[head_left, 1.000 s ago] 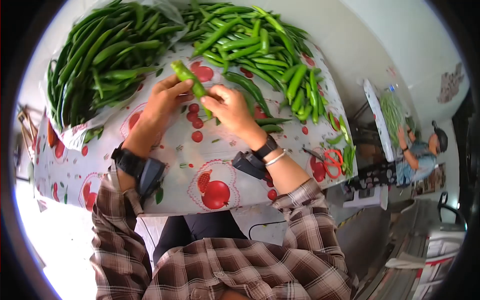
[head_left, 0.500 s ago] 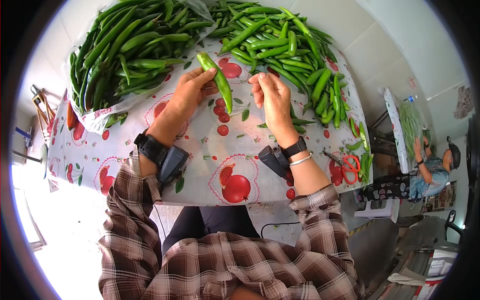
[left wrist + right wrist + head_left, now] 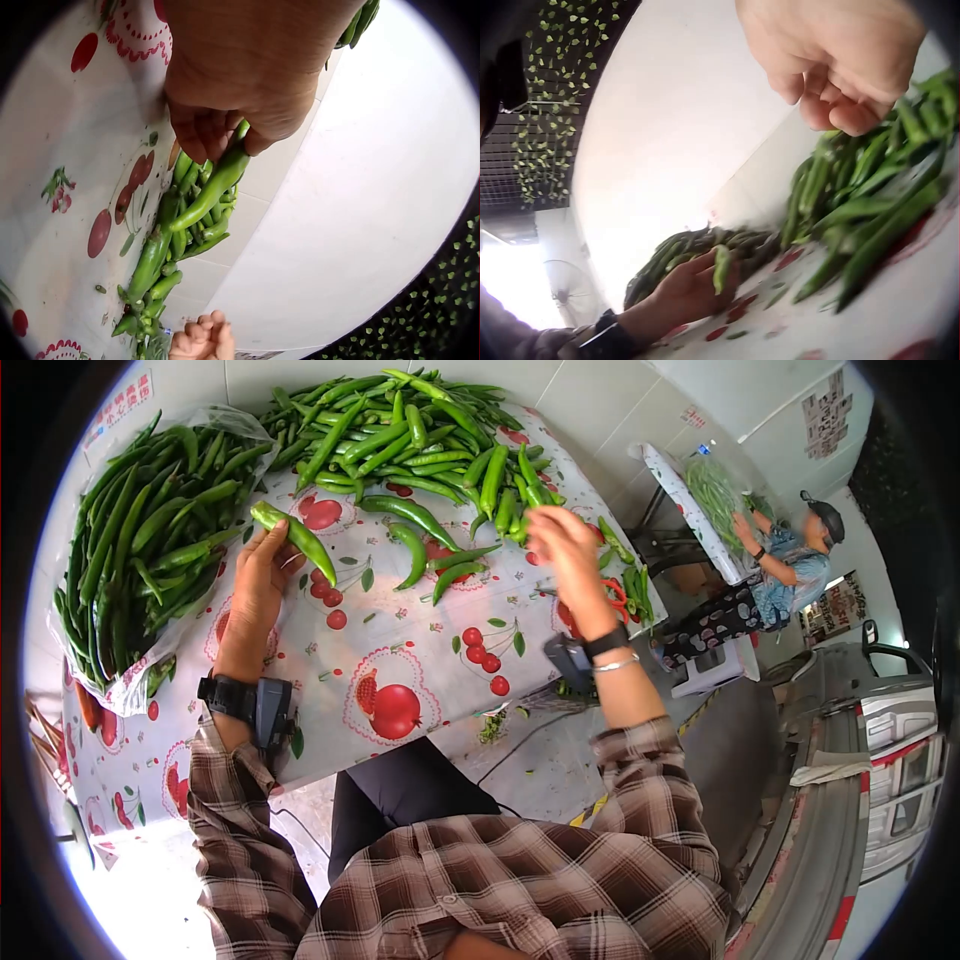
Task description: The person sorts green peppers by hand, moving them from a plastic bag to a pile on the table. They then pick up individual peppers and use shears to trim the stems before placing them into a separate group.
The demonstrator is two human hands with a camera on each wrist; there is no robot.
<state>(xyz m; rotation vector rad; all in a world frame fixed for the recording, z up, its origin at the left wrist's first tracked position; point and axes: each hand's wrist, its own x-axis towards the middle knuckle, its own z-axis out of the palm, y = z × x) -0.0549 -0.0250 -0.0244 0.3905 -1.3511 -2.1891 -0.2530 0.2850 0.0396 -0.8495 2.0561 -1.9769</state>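
Observation:
My left hand (image 3: 258, 585) pinches a green chili pepper (image 3: 305, 544) by its thick upper end, the pointed tip angled down and away. In the left wrist view, thumb and fingers grip this pepper (image 3: 214, 189). My right hand (image 3: 572, 565), blurred in the head view, hovers near the right end of a heap of green peppers (image 3: 400, 445). Its fingers hang loosely curled with nothing visible between them in the right wrist view. Several loose peppers (image 3: 405, 515) lie on the tablecloth between the hands.
A clear plastic bag (image 3: 190, 605) full of darker green peppers stands at the left. Red-handled scissors (image 3: 617, 598) lie by the right edge, partly behind my right hand. Another person (image 3: 795, 565) works at a second table (image 3: 700, 520) on the right.
My right hand has moved away from the left one, rightwards towards the heap's right end. My left hand keeps hold of the pepper. The head view has turned to the right.

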